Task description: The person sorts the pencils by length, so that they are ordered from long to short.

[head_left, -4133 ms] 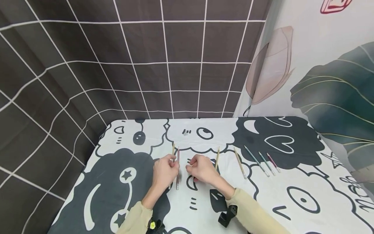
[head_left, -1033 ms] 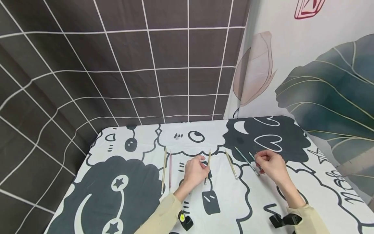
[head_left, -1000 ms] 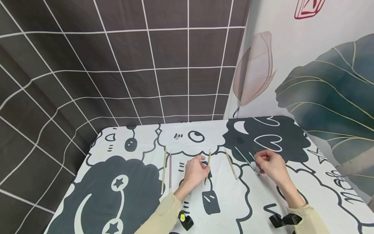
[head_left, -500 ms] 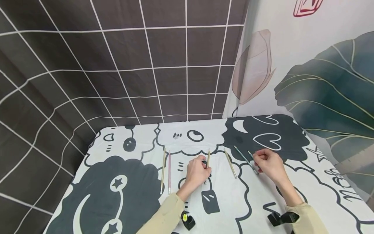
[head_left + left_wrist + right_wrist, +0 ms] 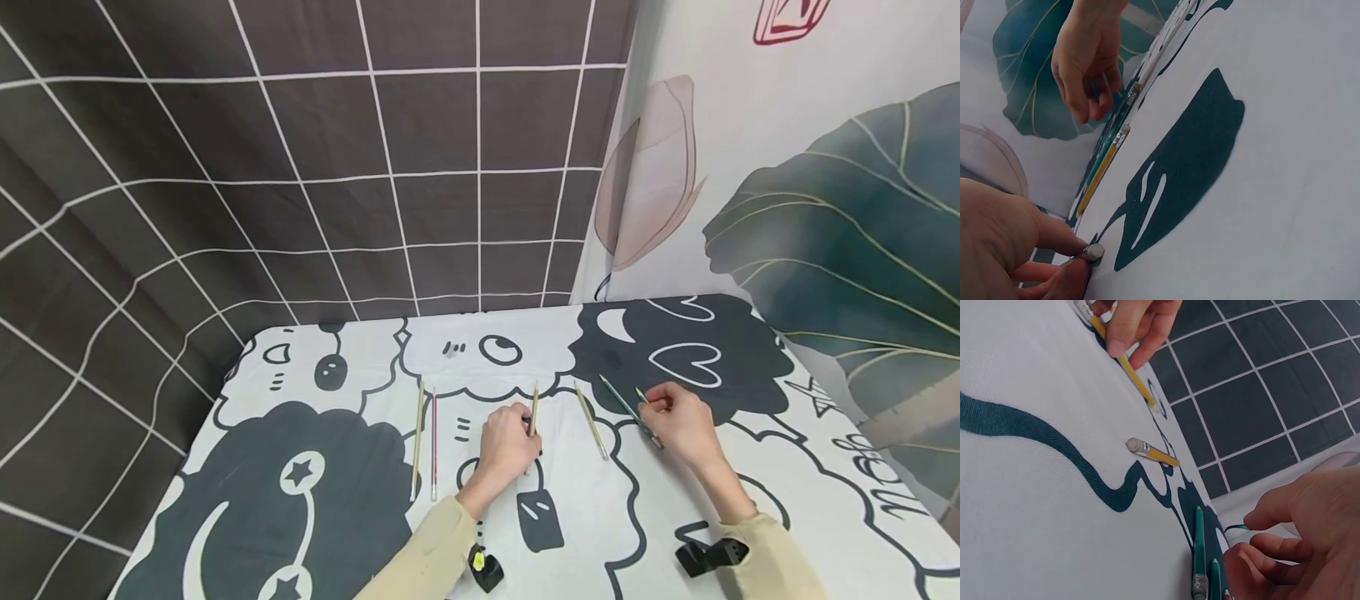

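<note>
In the head view my left hand (image 5: 507, 443) pinches a yellow pencil (image 5: 535, 395) between thumb and fingers. The right wrist view shows that grip on the pencil's shaft (image 5: 1139, 382). My right hand (image 5: 682, 422) hovers at the green pencils, its fingers loosely bent with nothing between them. One long green pencil (image 5: 628, 408) lies just left of it, and the tip of a shorter green pencil (image 5: 640, 394) shows beside the fingertips. A red pencil (image 5: 1227, 594) is mostly hidden behind the right hand. Another yellow pencil (image 5: 592, 422) lies between the two hands.
On the left lie a yellow pencil (image 5: 417, 442) and a red pencil (image 5: 434, 446), nearly parallel. A cartoon-printed cloth (image 5: 585, 517) covers the table. Behind it hangs a dark checked curtain (image 5: 315, 200), with a leaf-printed curtain (image 5: 825, 217) at right.
My left hand has moved right from the leftmost pencils to the yellow one it now pinches. My right hand has gone from the middle to the green pencils, then slightly left just now.
</note>
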`<state>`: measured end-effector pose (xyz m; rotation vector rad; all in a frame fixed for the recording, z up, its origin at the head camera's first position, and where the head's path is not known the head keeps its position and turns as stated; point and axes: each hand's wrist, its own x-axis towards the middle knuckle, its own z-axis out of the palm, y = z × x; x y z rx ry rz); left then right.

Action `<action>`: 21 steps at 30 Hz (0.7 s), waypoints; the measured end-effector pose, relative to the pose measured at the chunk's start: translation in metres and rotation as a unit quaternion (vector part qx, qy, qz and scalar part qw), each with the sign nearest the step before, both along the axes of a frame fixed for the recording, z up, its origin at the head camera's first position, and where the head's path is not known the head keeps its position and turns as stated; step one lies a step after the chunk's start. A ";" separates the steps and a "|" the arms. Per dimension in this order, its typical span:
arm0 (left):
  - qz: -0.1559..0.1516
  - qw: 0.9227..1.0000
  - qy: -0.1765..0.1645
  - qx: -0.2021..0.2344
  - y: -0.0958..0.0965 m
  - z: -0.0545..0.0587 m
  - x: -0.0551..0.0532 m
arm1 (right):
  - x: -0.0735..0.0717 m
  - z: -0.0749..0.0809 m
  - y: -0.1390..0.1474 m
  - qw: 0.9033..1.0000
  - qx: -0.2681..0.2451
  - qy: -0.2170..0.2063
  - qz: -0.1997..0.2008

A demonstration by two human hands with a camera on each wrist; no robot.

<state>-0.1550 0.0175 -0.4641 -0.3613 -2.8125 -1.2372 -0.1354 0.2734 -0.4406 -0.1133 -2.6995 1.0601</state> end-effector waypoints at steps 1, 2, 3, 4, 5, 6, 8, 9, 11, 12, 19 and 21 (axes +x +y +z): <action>-0.002 1.000 -0.003 -0.001 0.000 0.000 0.000 | 0.000 0.000 -0.001 1.000 0.005 0.001 -0.001; -0.004 1.000 -0.007 -0.003 0.000 0.000 0.000 | 0.000 0.000 -0.002 1.000 0.011 0.003 -0.002; -0.005 1.000 -0.009 -0.004 0.000 0.001 0.001 | -0.001 -0.001 -0.002 1.000 0.016 0.005 -0.002; -0.007 1.000 -0.010 -0.004 0.000 0.001 0.000 | -0.001 -0.001 -0.003 1.000 0.020 0.006 -0.001; -0.008 1.000 -0.011 -0.005 0.000 0.001 0.000 | -0.002 0.000 -0.003 1.000 0.024 0.010 -0.001; -0.008 1.000 -0.009 -0.006 0.001 0.002 -0.001 | -0.004 0.000 -0.004 1.000 0.028 0.012 0.000; -0.007 1.000 -0.007 -0.010 0.000 0.002 -0.001 | -0.004 -0.001 -0.005 0.999 0.033 0.015 0.003; -0.007 1.000 -0.005 -0.011 0.000 0.002 -0.001 | -0.005 -0.001 -0.005 0.999 0.036 0.015 0.004; -0.007 1.000 -0.003 -0.012 0.000 0.003 -0.002 | -0.006 -0.002 -0.006 0.999 0.039 0.018 0.005; -0.007 1.000 -0.003 -0.013 0.000 0.003 -0.002 | -0.006 -0.002 -0.006 0.999 0.039 0.018 0.006; -0.005 1.000 -0.016 -0.003 0.001 0.003 -0.003 | -0.006 -0.003 -0.008 0.999 0.047 0.009 0.005; -0.005 1.000 -0.018 -0.004 0.001 0.003 -0.003 | -0.006 -0.003 -0.008 0.999 0.051 -0.002 0.003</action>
